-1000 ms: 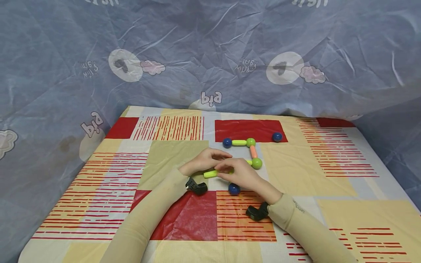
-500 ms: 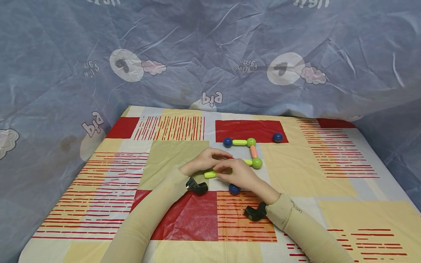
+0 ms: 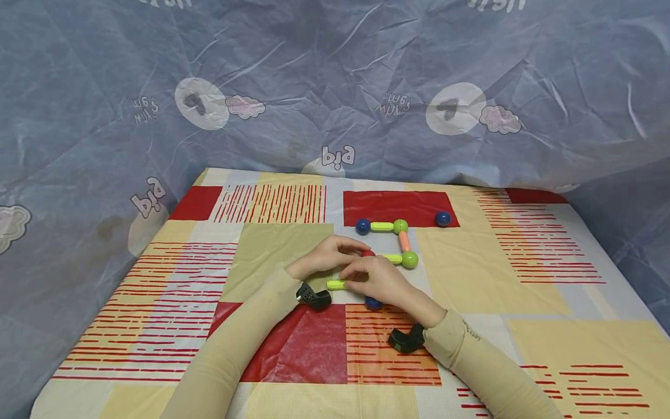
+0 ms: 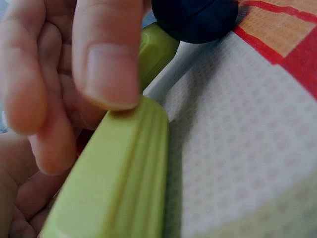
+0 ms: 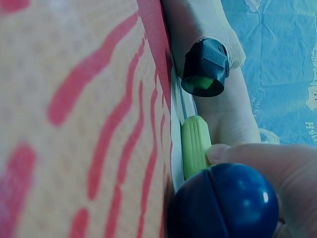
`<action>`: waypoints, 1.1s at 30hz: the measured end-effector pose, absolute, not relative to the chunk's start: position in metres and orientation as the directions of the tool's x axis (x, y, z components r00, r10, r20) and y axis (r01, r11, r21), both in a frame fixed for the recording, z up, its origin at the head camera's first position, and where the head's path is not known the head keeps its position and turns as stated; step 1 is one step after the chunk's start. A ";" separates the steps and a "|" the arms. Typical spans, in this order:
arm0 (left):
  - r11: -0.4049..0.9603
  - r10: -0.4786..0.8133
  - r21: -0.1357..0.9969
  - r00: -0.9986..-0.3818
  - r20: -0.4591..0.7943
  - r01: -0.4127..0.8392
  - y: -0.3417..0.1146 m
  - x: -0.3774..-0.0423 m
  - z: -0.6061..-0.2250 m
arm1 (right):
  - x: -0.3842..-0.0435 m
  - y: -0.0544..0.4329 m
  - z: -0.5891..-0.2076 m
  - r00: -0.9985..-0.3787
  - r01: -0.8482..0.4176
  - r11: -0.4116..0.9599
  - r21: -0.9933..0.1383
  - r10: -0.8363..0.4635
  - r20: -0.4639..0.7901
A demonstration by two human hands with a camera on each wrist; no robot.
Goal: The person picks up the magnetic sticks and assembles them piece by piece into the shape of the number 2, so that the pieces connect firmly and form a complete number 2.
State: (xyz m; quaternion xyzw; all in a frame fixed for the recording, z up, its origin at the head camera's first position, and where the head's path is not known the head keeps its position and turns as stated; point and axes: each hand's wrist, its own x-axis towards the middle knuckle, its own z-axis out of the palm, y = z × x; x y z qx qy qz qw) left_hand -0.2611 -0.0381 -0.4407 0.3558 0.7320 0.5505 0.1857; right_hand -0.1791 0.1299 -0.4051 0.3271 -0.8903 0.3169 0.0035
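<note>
In the head view, my right hand (image 3: 381, 278) pinches a light-green magnetic stick (image 3: 335, 285), whose free end points left. In the right wrist view the thumb presses on that green stick (image 5: 194, 146), with a dark blue ball (image 5: 228, 203) in front of it. Under the right hand the blue ball (image 3: 373, 303) partly shows in the head view. My left hand (image 3: 327, 256) curls its fingers at a red ball (image 3: 368, 254), mostly hidden behind both hands. From the red ball a green stick (image 3: 390, 258) runs right to a green ball (image 3: 410, 259).
An orange stick (image 3: 403, 241) links that ball to a farther green ball (image 3: 400, 226). Another green stick (image 3: 382, 226) continues left to a blue ball (image 3: 363, 226). A loose blue ball (image 3: 442, 219) lies at the back right. Patterned cloth (image 3: 487, 262) covers the table.
The free end of the pinched green stick has shifted slightly toward the front edge. More of the red ball shows between the hands. The left hand stays nearly still.
</note>
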 end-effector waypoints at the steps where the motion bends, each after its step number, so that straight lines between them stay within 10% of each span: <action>1: 0.141 0.725 0.938 -0.678 0.120 0.317 -0.038 -0.261 -0.441 | -0.179 0.130 -0.405 -0.785 -0.586 0.586 -0.559 -0.582 0.212; 33: 0.148 0.722 0.935 -0.681 0.121 0.323 -0.037 -0.261 -0.440 | -0.176 0.134 -0.404 -0.752 -0.604 0.555 -0.572 -0.635 0.177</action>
